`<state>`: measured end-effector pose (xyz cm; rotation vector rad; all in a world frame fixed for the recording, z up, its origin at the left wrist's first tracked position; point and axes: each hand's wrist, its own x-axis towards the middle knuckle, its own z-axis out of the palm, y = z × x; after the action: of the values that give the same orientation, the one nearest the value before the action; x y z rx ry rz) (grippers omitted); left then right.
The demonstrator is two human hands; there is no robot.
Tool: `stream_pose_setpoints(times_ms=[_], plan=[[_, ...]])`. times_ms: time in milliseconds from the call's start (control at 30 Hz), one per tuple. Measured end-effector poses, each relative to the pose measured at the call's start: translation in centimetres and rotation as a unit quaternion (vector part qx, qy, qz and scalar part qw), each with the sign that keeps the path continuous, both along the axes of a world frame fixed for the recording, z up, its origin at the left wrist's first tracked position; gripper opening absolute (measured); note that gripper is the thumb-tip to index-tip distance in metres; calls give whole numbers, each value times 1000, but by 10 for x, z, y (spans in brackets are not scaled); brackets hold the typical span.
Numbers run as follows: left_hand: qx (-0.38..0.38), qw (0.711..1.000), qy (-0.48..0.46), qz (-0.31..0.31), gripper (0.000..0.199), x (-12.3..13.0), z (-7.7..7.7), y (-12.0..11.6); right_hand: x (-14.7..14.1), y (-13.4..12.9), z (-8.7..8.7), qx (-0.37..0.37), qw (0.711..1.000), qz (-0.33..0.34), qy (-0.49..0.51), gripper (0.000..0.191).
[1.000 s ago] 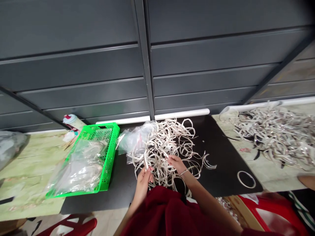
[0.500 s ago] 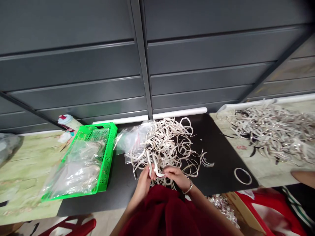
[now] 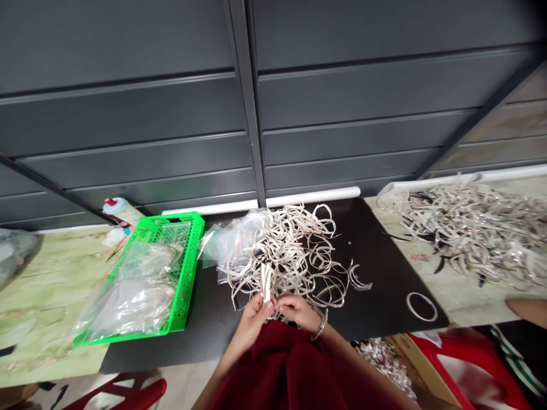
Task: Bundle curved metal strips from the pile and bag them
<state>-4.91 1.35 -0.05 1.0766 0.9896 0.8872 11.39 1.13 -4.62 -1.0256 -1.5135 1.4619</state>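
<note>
My left hand is closed around a small bundle of white curved strips, which points up and away from me. Close against it on the right, my right hand has its fingers pinched together near the bundle's lower end; whatever they hold is too small to tell. Just beyond both hands spreads a tangled heap of white, looping strips. Clear plastic bags lie at the heap's left side. A few loose curved strips rest to its right on the black table surface.
On the left stands a green crate with filled plastic bags, a bottle behind it. A white ring lies at right. Farther right are a larger strip heap and another person's arm. A grey panel wall rises behind.
The strips between my hands have come together into one upright bundle in my left hand. My right hand has moved left, close to the left one, away from the strip end it held.
</note>
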Motion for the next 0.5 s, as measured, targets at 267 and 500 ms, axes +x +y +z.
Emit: stream_pose_setpoints(times_ms=[267, 500], plan=[[3, 997, 61, -55, 33, 3, 16, -2, -2, -3, 15, 37, 985, -163, -36, 19], [89, 970, 195, -116, 25, 11, 19, -4, -6, 2, 36, 70, 981, -179, -22, 22]])
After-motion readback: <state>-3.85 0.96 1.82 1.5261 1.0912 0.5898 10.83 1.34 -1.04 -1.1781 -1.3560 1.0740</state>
